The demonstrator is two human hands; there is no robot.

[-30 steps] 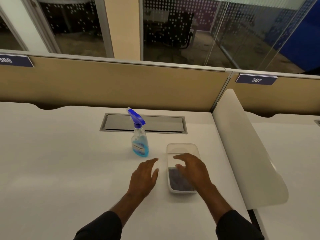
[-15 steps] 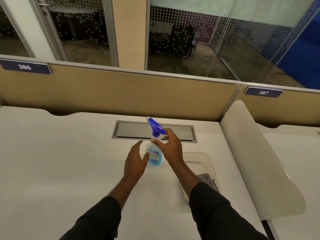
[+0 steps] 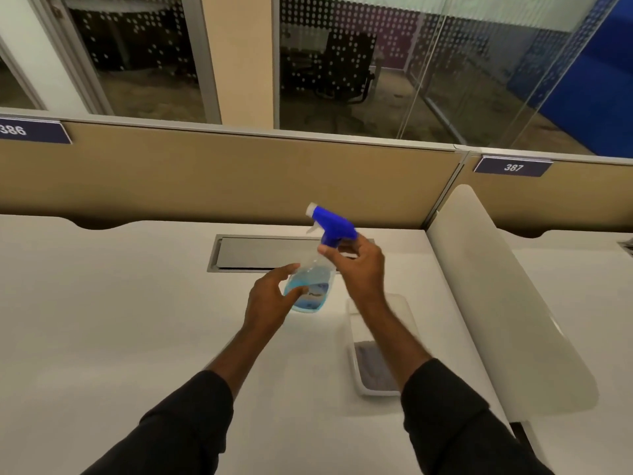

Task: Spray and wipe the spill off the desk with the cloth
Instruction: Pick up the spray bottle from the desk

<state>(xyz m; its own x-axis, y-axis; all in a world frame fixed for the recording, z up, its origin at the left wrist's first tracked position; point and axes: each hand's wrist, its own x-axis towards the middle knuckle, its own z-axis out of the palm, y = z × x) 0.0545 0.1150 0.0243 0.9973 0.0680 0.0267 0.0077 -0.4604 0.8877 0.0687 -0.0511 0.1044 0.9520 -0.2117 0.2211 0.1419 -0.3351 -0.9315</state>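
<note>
Over the desk (image 3: 102, 320), right hand (image 3: 359, 269) grips spray bottle (image 3: 317, 279).

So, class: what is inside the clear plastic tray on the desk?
A folded grey cloth lies in the near end of the clear tray. The far end looks empty, but the right forearm crosses over the tray's middle, so that part cannot be checked.

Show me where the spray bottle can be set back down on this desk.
The desk is bare across its whole left half, from the metal cable hatch out to the left edge, and near the front between the sleeves. The right side is crowded: the clear tray with the cloth sits against the white side divider.
</note>
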